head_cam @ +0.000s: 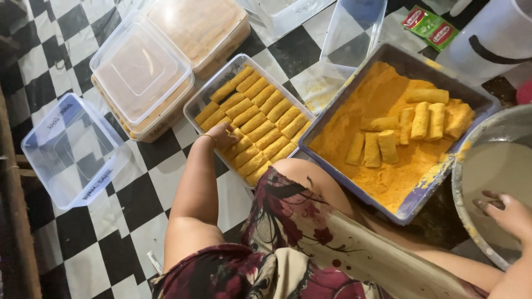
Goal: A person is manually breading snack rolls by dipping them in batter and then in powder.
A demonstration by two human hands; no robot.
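My left hand rests on the breaded rolls packed in rows inside a clear plastic container on the floor; its fingers lie on a roll at the near left side. My right hand hangs over a metal bowl of pale batter at the right, fingers loosely curled and coated, holding nothing I can see. Between the hands stands a grey tray of orange breadcrumbs with several coated rolls lying in it. My knee is raised between the container and the tray.
Two lidded containers of rolls stand behind on the black-and-white checkered floor. An empty clear box lies at the left, another at the top. A white jug and green sachets are at the top right.
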